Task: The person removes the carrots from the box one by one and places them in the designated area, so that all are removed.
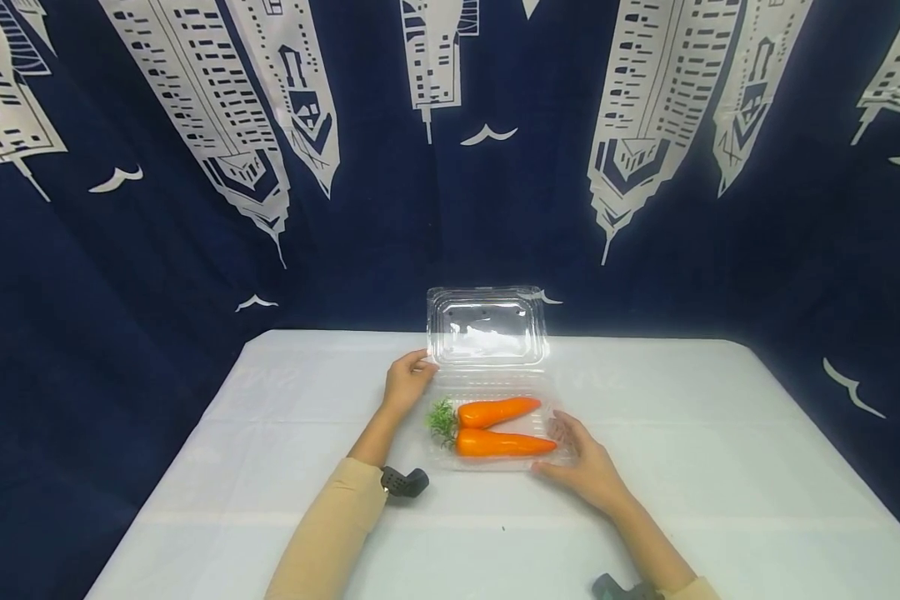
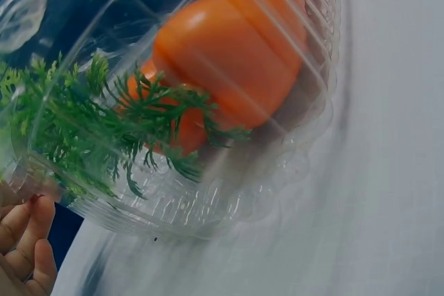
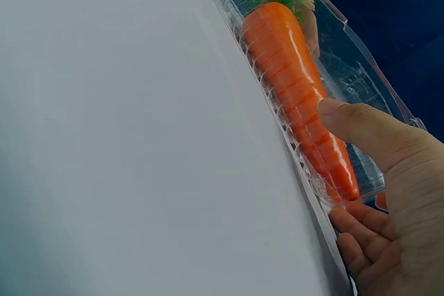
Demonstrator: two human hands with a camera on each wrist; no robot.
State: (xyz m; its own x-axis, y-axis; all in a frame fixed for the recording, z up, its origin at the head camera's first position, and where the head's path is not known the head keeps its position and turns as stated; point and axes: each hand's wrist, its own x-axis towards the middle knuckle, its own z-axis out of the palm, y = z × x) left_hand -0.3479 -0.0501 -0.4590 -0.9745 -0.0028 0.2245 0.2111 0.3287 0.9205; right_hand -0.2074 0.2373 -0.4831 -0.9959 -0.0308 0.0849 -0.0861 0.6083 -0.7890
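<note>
Two orange carrots: the far carrot (image 1: 495, 412) and the near carrot (image 1: 504, 443), lying side by side in the clear container (image 1: 487, 466), thick ends left, tips right. The thick ends sit close together; the far carrot slants, its tip towards the far right. Leafy green tops (image 1: 442, 420) bunch at the left end of the container. The lid (image 1: 486, 323) stands open on the far side; its exact tilt I cannot tell.

My left hand (image 1: 408, 383) is at the left edge of the lid, near the fold, fingertips and thumb pinching the plastic there. My right hand (image 1: 587, 468) grips the container at its near right corner, thumb at the near wall, fingers curled about the right end.

Further out: tan sleeve (image 1: 328, 533) on my left arm; dark wrist camera (image 1: 405, 482) on that wrist, grey camera (image 1: 621, 588) on the right one. All rests on a white tablecloth (image 1: 720, 467); a small dark speck (image 1: 503, 527) lies nearer me than the container. Beyond the far edge hangs a navy curtain (image 1: 390, 225) with white buildings, printed upside down
</note>
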